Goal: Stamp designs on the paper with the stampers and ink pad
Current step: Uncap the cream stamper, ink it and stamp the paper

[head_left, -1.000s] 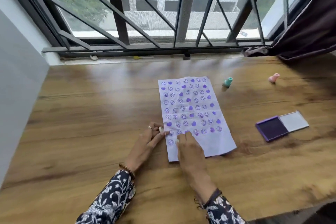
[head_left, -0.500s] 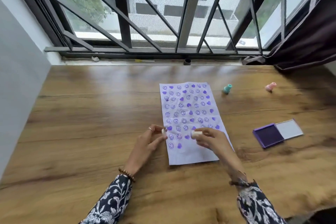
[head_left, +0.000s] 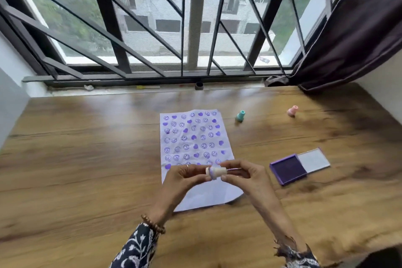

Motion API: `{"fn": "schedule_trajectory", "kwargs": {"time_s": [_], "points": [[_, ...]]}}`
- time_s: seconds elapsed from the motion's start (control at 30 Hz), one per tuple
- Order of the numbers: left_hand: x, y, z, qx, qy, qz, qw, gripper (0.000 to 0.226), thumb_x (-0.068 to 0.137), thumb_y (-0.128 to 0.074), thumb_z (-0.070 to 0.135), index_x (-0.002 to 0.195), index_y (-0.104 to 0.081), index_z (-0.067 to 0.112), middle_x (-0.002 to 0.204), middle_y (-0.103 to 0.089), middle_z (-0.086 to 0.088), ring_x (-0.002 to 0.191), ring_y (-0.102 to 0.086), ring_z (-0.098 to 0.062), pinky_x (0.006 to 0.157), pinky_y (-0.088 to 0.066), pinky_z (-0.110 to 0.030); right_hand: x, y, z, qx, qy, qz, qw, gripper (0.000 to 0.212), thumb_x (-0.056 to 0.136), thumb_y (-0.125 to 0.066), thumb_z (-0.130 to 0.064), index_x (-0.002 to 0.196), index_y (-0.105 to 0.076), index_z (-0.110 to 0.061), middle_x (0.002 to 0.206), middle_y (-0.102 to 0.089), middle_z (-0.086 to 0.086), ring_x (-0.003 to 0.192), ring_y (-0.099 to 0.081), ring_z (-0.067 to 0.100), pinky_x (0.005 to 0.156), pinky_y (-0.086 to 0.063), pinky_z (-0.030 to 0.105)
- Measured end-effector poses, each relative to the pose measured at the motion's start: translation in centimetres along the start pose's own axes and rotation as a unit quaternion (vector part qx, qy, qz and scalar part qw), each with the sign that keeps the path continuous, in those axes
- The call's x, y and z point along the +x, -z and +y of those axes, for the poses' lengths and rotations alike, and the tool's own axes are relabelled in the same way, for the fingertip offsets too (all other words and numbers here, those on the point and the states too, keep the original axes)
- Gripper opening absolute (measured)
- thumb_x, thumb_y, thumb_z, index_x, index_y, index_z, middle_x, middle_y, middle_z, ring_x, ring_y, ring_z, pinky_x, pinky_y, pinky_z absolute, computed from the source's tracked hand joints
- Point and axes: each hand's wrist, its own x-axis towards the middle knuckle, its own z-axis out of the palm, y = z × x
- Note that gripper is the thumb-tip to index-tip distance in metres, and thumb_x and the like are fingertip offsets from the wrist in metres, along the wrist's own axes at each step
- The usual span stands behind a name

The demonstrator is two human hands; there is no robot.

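A white paper [head_left: 195, 137] lies in the middle of the wooden table, filled with rows of purple smiley and heart prints. Both hands are raised just above its lower part. Between them lies a small white stamper [head_left: 215, 172], held sideways with its purple-inked end pointing left. My left hand [head_left: 182, 177] pinches that inked end, and my right hand [head_left: 243, 175] pinches the other end. The open purple ink pad [head_left: 288, 168] sits on the table to the right of the paper, its clear lid [head_left: 313, 160] folded out beside it.
A teal stamper [head_left: 240, 116] stands off the paper's top right corner, and a pink stamper [head_left: 292, 111] stands farther right. A barred window runs along the table's far edge. A dark curtain [head_left: 348, 39] hangs at the back right, and a white wall lines the left.
My right hand lifted the stamper off the paper's lower rows. My left hand left the paper's left edge and met it, so both hands now hold the stamper above the sheet.
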Motion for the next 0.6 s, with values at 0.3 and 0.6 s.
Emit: {"fn": "schedule_trajectory", "kwargs": {"time_s": [0.3, 0.6], "points": [[2.9, -5.1, 0.4, 0.020, -0.014, 0.018, 1.000, 0.017, 0.066, -0.072, 0.000, 0.079, -0.076, 0.011, 0.073, -0.077, 0.006, 0.076, -0.069, -0.004, 0.066, -0.050, -0.009, 1.7, 5.7, 0.3, -0.011, 0.001, -0.007, 1.000, 0.026, 0.063, -0.076, 0.003, 0.079, -0.076, -0.017, 0.077, -0.078, -0.002, 0.075, -0.072, 0.010, 0.067, -0.054, 0.012], [10.0, -10.9, -0.2, 0.120, -0.081, 0.018, 0.989, 0.026, 0.063, -0.078, 0.001, 0.074, -0.073, 0.024, 0.068, -0.074, 0.012, 0.069, -0.068, 0.001, 0.069, -0.052, -0.013, 6.8, 12.9, 2.4, -0.018, -0.024, 0.026, 0.999, 0.019, 0.067, -0.076, 0.002, 0.078, -0.075, -0.014, 0.067, -0.074, -0.003, 0.065, -0.069, 0.009, 0.061, -0.056, 0.017]]}}
